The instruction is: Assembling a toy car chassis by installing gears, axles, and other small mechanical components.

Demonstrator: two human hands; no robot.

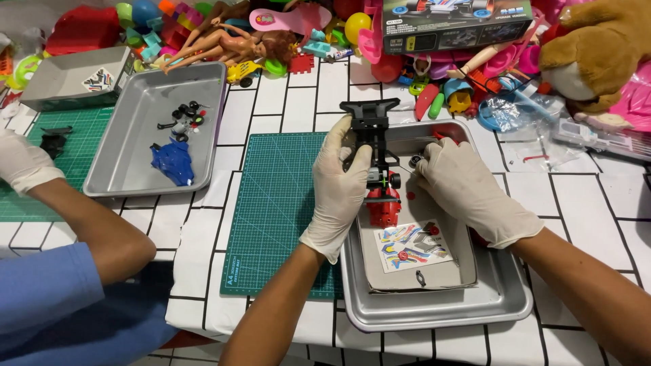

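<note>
My left hand (341, 184), in a white glove, grips the side of a black toy car chassis (373, 129) with a red part (383, 207) at its near end. It is held over a grey metal tray (434, 308). My right hand (468, 190), also gloved, pinches a small dark piece at the chassis's right side, next to a small black wheel (415, 161). Under the chassis lies a grey cardboard sheet (380, 271) with a colourful sticker sheet (412, 245) on it.
A green cutting mat (271, 203) lies left of the tray. A second grey tray (122, 156) at the left holds a blue car body (173, 163) and black parts. Another person's gloved hand (24, 163) and blue sleeve are at far left. Toys pile along the back.
</note>
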